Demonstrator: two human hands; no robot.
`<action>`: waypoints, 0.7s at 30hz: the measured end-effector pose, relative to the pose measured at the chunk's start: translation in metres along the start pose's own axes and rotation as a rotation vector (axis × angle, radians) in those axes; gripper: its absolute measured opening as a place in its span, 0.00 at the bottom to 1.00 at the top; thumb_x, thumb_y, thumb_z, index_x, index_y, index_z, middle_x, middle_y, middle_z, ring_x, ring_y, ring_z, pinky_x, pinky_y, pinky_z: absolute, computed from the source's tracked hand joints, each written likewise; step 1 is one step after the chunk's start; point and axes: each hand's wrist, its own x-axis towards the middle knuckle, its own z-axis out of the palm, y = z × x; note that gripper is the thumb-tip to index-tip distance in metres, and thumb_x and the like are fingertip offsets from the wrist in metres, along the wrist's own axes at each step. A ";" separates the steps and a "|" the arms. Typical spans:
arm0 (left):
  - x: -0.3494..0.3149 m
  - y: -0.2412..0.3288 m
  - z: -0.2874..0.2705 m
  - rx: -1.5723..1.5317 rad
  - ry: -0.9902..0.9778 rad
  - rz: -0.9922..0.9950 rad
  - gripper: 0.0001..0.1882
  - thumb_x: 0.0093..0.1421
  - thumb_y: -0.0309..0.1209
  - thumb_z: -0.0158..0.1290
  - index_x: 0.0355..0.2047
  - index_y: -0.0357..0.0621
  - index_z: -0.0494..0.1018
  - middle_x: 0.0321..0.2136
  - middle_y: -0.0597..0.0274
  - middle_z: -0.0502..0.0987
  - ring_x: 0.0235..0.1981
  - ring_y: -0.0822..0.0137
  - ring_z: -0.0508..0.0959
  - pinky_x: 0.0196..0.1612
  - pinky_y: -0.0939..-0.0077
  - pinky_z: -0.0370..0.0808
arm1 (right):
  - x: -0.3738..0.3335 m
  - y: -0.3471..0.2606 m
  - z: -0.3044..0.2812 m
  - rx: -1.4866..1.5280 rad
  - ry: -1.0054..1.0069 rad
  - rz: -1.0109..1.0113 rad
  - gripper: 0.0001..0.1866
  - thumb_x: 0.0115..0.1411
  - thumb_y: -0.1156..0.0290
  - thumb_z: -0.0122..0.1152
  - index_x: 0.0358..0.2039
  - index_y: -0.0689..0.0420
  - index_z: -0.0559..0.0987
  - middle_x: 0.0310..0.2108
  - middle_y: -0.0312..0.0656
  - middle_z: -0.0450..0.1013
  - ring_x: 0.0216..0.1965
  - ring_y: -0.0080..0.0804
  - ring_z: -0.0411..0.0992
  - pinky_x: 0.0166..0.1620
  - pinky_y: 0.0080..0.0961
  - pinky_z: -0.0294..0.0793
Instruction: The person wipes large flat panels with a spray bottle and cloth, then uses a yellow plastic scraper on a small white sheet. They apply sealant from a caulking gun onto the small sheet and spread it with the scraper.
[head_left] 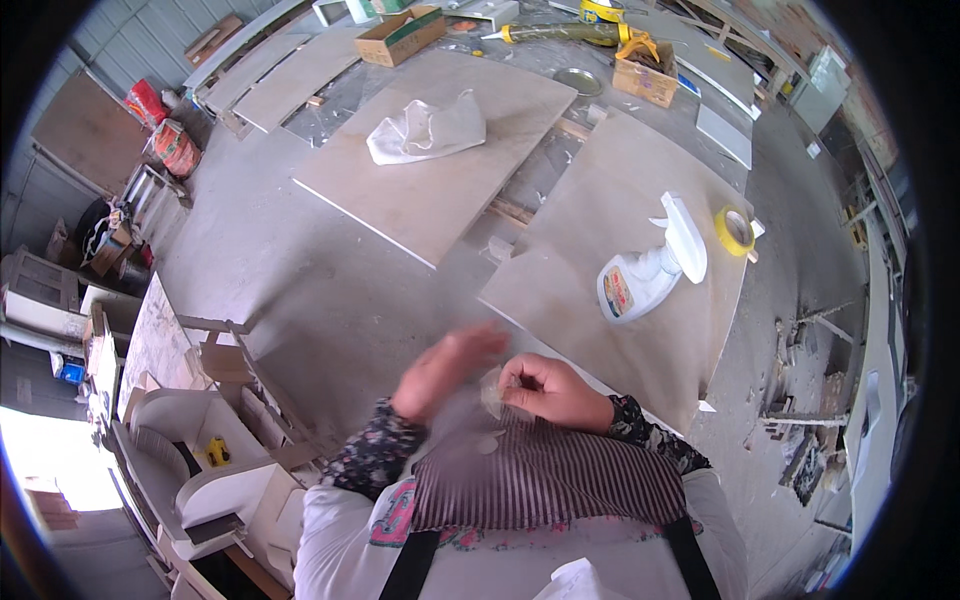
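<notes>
In front of my striped apron point(560, 475), my right hand point(560, 392) is closed in a pinch. Between its thumb and forefinger is a small, thin, translucent piece point(491, 394), perhaps film or tape; its kind does not show clearly. Just left of it, my left hand point(447, 372) is raised and blurred by motion, so its fingers are smeared. A white spray bottle point(640, 283) lies on the right-hand beige panel point(600, 240), beyond my right hand. Near that panel's right edge rests a roll of yellow tape point(735, 231).
A white cloth bag point(428, 133) lies on the left-hand beige panel point(400, 205). Behind stand a cardboard box point(400, 37), a caulking gun point(565, 34) and a smaller carton point(645, 80). White cabinet parts point(190, 420) crowd the left side. Debris point(800, 460) lies on the floor at right.
</notes>
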 end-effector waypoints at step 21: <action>0.010 -0.026 0.021 -0.619 0.464 -0.362 0.20 0.71 0.45 0.40 0.34 0.42 0.70 0.35 0.66 0.74 0.31 0.65 0.74 0.32 0.67 0.73 | 0.005 0.004 0.008 -0.616 0.403 -0.329 0.16 0.54 0.74 0.67 0.40 0.59 0.71 0.31 0.42 0.70 0.29 0.35 0.71 0.34 0.30 0.72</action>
